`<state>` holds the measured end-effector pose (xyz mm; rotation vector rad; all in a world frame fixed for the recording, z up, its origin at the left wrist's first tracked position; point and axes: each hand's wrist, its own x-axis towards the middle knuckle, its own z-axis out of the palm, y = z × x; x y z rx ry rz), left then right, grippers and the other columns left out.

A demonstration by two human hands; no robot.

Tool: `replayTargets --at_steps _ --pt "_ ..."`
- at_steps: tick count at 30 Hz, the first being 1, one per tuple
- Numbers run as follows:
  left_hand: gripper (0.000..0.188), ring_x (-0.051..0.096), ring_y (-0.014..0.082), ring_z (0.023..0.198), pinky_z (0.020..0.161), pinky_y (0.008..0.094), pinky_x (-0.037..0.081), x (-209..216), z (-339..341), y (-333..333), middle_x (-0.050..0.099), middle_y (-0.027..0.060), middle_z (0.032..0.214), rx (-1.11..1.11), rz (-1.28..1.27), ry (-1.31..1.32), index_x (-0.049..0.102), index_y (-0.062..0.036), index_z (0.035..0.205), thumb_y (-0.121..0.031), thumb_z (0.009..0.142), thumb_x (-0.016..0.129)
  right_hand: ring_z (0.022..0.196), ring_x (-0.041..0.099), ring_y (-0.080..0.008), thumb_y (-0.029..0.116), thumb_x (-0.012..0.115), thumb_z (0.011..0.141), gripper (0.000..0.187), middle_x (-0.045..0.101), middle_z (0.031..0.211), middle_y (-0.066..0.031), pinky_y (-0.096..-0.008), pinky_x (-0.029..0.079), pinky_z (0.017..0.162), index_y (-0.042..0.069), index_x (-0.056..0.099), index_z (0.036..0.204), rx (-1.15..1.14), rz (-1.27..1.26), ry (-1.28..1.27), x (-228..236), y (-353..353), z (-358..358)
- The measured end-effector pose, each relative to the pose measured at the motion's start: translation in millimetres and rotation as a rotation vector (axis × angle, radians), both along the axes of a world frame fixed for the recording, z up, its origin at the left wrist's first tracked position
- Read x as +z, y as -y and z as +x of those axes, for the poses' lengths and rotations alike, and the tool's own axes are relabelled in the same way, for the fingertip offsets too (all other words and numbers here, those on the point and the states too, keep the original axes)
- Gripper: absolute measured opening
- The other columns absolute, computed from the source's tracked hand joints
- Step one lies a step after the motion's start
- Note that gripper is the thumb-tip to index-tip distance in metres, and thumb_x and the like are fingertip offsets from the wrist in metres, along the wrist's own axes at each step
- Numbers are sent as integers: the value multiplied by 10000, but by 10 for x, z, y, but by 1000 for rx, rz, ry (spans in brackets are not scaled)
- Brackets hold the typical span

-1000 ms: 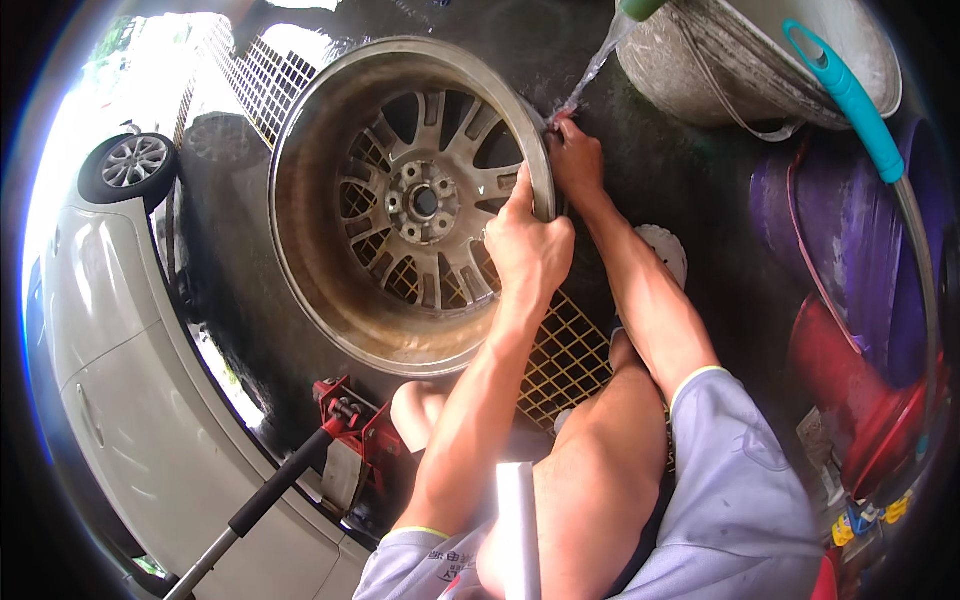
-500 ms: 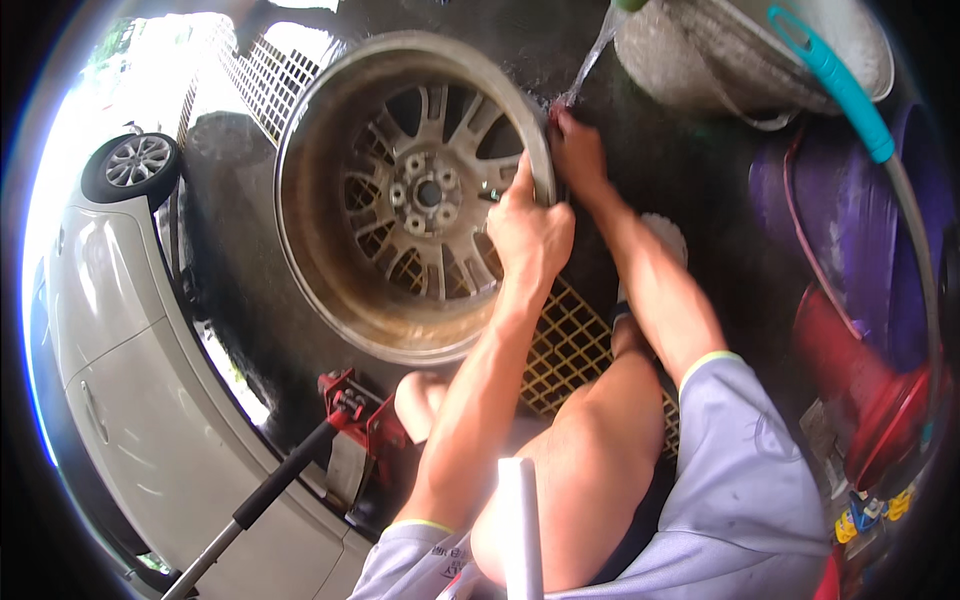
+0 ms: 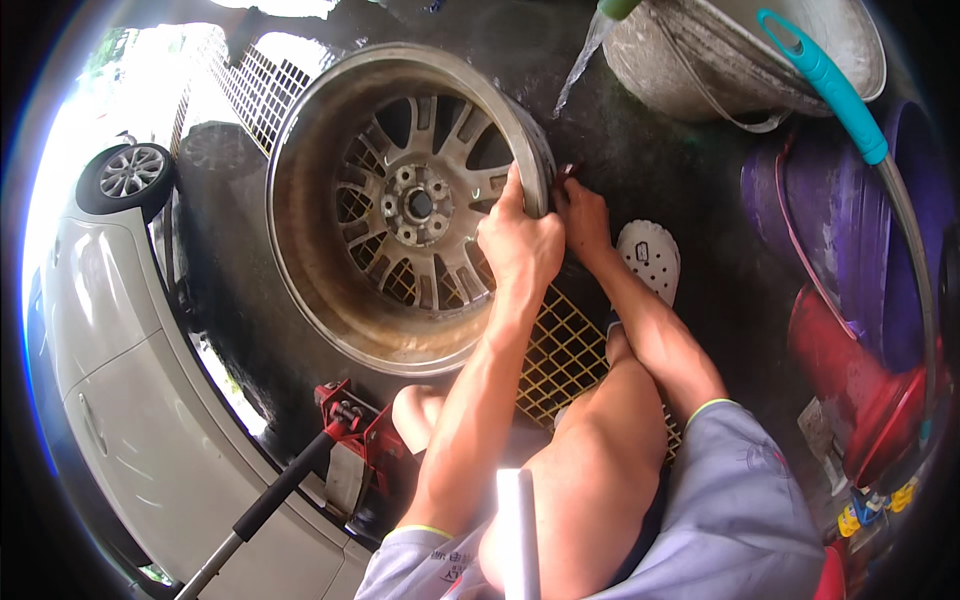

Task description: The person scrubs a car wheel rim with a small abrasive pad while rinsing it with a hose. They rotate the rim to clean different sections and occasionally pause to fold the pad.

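A bare alloy wheel rim (image 3: 440, 285), brownish inside with several spokes, stands tilted before me. My left hand (image 3: 522, 238) is closed around its right edge, thumb on the inner lip. Just outside that edge my right hand (image 3: 583, 215) is closed on a small dark red thing (image 3: 567, 172), held against or close to the rim's outer side. What this thing is I cannot make out, as the fingers hide most of it. Water (image 3: 580, 68) streams from a green hose end (image 3: 618, 8) above my right hand.
Left stands a silver car (image 3: 130, 320), with a red floor jack (image 3: 350, 415) beside it. A dirty whitish bucket (image 3: 650, 60), a turquoise handle (image 3: 830, 85) on a grey hose, a purple tub (image 3: 815, 240) and a red bucket (image 3: 850, 370) line the right. Yellow grating (image 3: 565, 350) lies below.
My right hand has come down along the rim's outer side, out of the water stream, with the small red thing. The left hand keeps its hold; the rim sits slightly lower and further left in view.
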<state>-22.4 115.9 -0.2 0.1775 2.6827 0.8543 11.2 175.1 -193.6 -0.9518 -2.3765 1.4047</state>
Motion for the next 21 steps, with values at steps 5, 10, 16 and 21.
replayTargets --at_steps 5,10,16,21 --pt "524 732 374 908 837 421 557 -50 70 -67 732 246 922 -35 47 9 654 -141 1329 -150 805 631 874 662 -479 208 595 964 239 681 872 -270 -572 521 762 54 661 1134 -87 21 -70 46 -490 -511" --pt "691 704 440 894 856 480 543 -6 1 -12 713 276 890 -32 33 -34 596 -154 1410 -53 727 574 900 659 -482 175 627 942 245 680 920 -283 -559 528 784 79 680 1161 -193 -74 -161 -26 26 -106" --pt "495 748 337 906 834 387 559 -21 70 -92 744 226 931 -14 36 24 656 -151 1336 -182 842 659 925 660 -471 186 636 935 278 685 953 -277 -560 528 799 80 673 1189 -138 -53 16 7 -469 -661" --pt "696 700 444 919 851 463 544 -34 36 44 710 286 907 -1 21 6 589 -119 1409 -63 715 587 923 650 -477 211 620 942 207 686 938 -268 -562 520 770 59 665 1075 -166 -82 -154 89 10 -150"
